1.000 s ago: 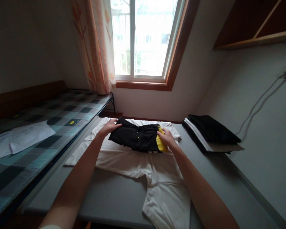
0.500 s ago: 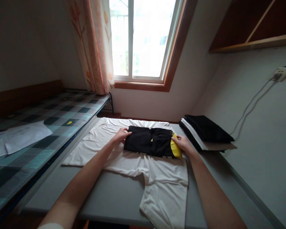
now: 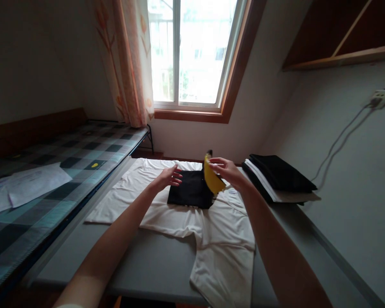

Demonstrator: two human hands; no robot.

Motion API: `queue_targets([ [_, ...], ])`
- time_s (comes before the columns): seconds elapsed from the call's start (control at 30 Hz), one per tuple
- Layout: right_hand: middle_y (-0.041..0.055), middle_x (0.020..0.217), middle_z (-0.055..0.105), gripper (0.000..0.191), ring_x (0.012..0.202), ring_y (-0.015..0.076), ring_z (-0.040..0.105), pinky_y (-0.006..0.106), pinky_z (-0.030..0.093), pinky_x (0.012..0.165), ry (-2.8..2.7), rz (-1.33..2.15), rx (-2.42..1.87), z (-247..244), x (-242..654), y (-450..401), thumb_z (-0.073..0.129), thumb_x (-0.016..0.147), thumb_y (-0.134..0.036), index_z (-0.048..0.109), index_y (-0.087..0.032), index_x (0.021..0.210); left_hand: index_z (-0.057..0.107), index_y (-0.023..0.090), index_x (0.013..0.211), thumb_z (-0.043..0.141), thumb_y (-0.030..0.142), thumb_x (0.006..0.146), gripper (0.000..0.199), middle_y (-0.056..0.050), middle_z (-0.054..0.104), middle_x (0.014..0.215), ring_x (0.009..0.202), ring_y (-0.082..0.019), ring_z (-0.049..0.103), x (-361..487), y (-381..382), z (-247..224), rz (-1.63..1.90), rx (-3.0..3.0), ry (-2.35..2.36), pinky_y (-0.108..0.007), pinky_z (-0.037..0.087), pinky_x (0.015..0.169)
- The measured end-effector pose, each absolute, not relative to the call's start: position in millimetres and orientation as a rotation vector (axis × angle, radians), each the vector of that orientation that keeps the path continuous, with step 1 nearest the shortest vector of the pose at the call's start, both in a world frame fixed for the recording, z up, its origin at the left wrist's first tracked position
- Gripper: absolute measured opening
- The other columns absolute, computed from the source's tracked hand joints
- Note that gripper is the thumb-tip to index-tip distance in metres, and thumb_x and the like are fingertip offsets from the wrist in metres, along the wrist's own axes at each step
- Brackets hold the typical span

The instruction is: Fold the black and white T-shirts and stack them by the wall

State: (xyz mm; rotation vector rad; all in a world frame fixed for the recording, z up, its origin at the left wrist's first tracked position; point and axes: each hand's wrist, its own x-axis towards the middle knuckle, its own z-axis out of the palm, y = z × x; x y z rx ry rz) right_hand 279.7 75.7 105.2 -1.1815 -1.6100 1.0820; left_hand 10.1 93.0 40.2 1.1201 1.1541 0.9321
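Note:
A folded black garment with a yellow part (image 3: 189,190) lies on a spread white T-shirt (image 3: 176,222). My right hand (image 3: 226,169) pinches its yellow end and holds that end raised, bent over towards the left. The left half of the black cloth stays flat on the white fabric. My left hand (image 3: 167,177) is at the black garment's left edge, fingers apart and gripping nothing. Whether its fingertips touch the cloth I cannot tell. Both garments rest on a grey table (image 3: 141,261).
A stack of folded black and white clothes (image 3: 277,173) sits at the table's right, by the wall. On the left is a bed with a checked mattress (image 3: 105,141) and papers (image 3: 35,186) on it. A window (image 3: 195,55) and curtain (image 3: 130,64) are behind.
My right hand has lifted the black garment's yellow end and brought it leftwards over the rest. My left hand has loosened its hold on the left edge, its fingers now spread.

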Motion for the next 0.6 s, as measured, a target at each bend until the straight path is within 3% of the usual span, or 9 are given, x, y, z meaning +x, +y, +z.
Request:
queue_targets([
  [0.1,0.0101,0.098,0.073,0.059,0.091,0.0202,0.069,0.032,0.055,0.077,-1.779,1.205,-0.921,99,253,66,0.064,0.081,-0.047,0.054,-0.017,0.131,0.062,0.014,0.108,0.042,0.077,0.081,0.072,-0.013,0.070,0.096,0.076,-0.020,0.068,9,88,42,0.831,1.026,1.084,-0.028,0.054,0.060],
  [0.2,0.0114,0.099,0.072,0.050,0.089,0.0201,0.069,0.034,0.055,0.078,-1.902,1.043,-0.998,70,244,59,0.063,0.083,-0.045,0.060,-0.016,0.123,0.064,0.015,0.108,0.051,0.072,0.079,0.065,-0.009,0.070,0.097,0.079,-0.019,0.067,7,83,42,0.784,1.121,1.163,-0.022,0.050,0.057],
  [0.33,0.0123,0.107,0.070,0.034,0.098,0.0227,0.065,0.040,0.052,0.088,-2.068,0.691,-1.048,31,246,50,0.059,0.087,-0.041,0.068,-0.017,0.110,0.064,0.016,0.107,0.072,0.051,0.069,0.053,-0.008,0.069,0.100,0.083,-0.020,0.066,5,80,41,0.770,1.323,1.353,-0.020,0.047,0.054],
  [0.47,0.0135,0.127,0.062,0.037,0.122,0.0280,0.053,0.047,0.041,0.105,-2.181,0.382,-1.018,8,245,42,0.062,0.086,-0.042,0.068,-0.021,0.117,0.049,0.019,0.131,0.075,0.036,0.068,0.070,-0.008,0.068,0.104,0.081,-0.019,0.065,8,80,37,0.874,1.319,1.408,-0.020,0.046,0.053],
  [0.6,0.0137,0.145,0.048,0.051,0.137,0.0300,0.038,0.051,0.032,0.112,-2.278,0.349,-1.032,-5,243,38,0.058,0.088,-0.046,0.057,-0.023,0.134,0.035,0.020,0.142,0.074,0.031,0.071,0.082,-0.007,0.067,0.095,0.069,-0.014,0.063,10,82,26,0.995,1.277,1.350,-0.018,0.042,0.050],
])
